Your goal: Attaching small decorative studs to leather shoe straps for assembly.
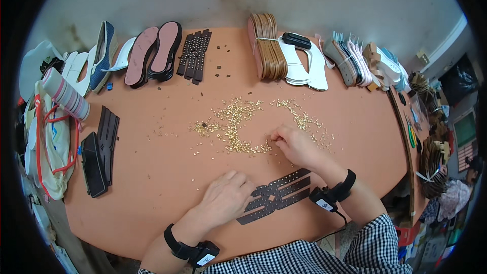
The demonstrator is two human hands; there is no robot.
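A dark brown shoe upper [276, 197] with slits and rows of small studs lies flat on the table in front of me. My left hand [227, 199] rests at its left end, fingers curled and the tips on the strips. Beyond it, loose gold studs [234, 127] are scattered in a rough ring. At the right side of that ring is my right hand [294, 146], thumb and fingers pinched together close to the studs. Whatever sits between those fingertips is too small to make out. Both wrists wear black bands with small boxes.
Along the back stand pink-lined soles [166, 50], a studded dark upper [194, 56], a tied bundle of brown strips [267, 45] and white shoe pieces [317, 66]. To the left lie an open black case [92, 165], dark strips [106, 137] and a striped roll [66, 94].
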